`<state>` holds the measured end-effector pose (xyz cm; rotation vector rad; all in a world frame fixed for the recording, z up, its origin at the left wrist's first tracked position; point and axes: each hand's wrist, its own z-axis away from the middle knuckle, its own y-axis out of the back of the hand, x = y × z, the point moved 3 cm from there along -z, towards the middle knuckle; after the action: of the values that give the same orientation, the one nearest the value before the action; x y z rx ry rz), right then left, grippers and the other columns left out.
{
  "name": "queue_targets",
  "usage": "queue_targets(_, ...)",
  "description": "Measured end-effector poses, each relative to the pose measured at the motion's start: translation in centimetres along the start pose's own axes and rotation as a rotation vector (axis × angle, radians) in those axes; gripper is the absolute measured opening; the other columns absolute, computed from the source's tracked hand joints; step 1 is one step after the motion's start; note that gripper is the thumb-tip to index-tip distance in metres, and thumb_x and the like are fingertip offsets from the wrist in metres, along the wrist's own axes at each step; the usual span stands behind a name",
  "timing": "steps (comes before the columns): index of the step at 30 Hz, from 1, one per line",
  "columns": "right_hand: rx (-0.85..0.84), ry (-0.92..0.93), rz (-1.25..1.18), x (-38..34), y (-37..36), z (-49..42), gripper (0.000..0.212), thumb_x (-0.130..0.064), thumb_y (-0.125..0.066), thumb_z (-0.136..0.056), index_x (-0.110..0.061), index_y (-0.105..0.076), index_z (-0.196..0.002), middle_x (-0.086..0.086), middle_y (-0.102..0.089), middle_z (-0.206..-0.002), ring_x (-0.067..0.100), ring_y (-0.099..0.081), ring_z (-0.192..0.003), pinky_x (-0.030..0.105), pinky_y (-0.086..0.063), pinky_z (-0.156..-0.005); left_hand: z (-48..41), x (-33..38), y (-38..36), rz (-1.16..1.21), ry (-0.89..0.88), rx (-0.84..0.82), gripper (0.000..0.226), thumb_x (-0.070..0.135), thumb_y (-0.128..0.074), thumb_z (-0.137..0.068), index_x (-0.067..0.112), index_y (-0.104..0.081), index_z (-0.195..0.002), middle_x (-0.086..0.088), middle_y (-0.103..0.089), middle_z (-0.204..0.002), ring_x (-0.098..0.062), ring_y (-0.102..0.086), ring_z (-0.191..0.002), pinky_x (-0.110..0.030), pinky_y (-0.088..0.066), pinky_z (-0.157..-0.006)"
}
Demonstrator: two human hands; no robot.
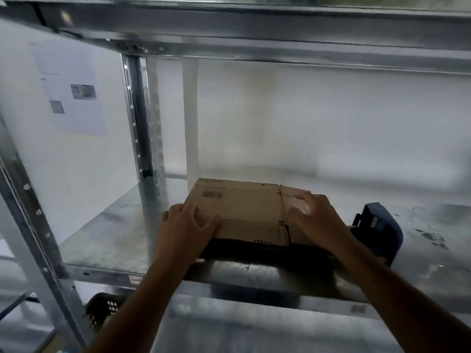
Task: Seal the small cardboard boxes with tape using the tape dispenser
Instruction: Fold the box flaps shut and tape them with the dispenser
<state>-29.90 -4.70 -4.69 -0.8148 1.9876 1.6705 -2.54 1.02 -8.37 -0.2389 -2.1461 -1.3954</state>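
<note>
1. A small, flat cardboard box is being held on the metal shelf, lying between the two hands and touching both.
2. Its near left corner is being gripped by the left hand, the fingers curled over the edge and the thumb laid along the top.
3. The right end of the top is being covered by the right hand with bent fingers. Whether that end is being gripped or only pressed cannot be told through the blur.
4. A blue tape dispenser is being left untouched just beyond the right hand, on its outer side, partly hidden by the forearm.
5. The box is being judged light, stiff along its folded edges and softer across the flap panels. On the smooth metal it is probably being kept from sliding only by the hands.
6. Hold is being judged safest at the corners and side edges, where the board is doubled. The flap seams are then being left free for the tape, and pressure on the middle of the top is best being kept gentle.
</note>
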Motion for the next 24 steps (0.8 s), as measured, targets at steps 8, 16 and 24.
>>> queue_targets(8, 0.313, -0.088, -0.297, 0.3, 2.2, 1.8, 0.038, -0.039, -0.055, -0.097, -0.027, -0.058, -0.133, -0.006, -0.06, -0.122, 0.011, -0.058, -0.096, 0.032, -0.047, -0.074, 0.0, 1.1, 2.1, 0.342, -0.014, -0.007, 0.084, 0.065, -0.069, -0.081, 0.02, -0.042, -0.147, -0.005, -0.044, -0.144, -0.013, -0.048, -0.106, -0.028, -0.044, -0.084)
queue_targets(16, 0.135, -0.09, -0.911, -0.8, 3.2, 5.2, 0.054, -0.062, -0.056, -0.094, -0.021, -0.062, -0.127, 0.006, -0.075, -0.111, 0.027, -0.075, -0.095, 0.045, -0.062, -0.08, 0.0, 2.4, 3.3, 0.654, 0.006, -0.226, 0.113, 0.081, -0.076, -0.05, 0.025, -0.041, -0.141, -0.006, -0.049, -0.138, -0.027, -0.058, -0.114, -0.029, -0.055, -0.074)
queue_targets(24, 0.011, 0.068, -0.852, -1.2, 6.4, 6.8, 0.053, -0.037, -0.07, -0.094, -0.038, -0.046, -0.141, 0.003, -0.067, -0.128, 0.016, -0.074, -0.094, 0.03, -0.061, -0.074, 2.4, 4.1, 4.4, 1.209, 0.134, -0.342, 0.081, 0.079, -0.059, -0.076, 0.03, -0.039, -0.137, -0.004, -0.057, -0.125, -0.036, -0.065, -0.103, -0.042, -0.059, -0.062)
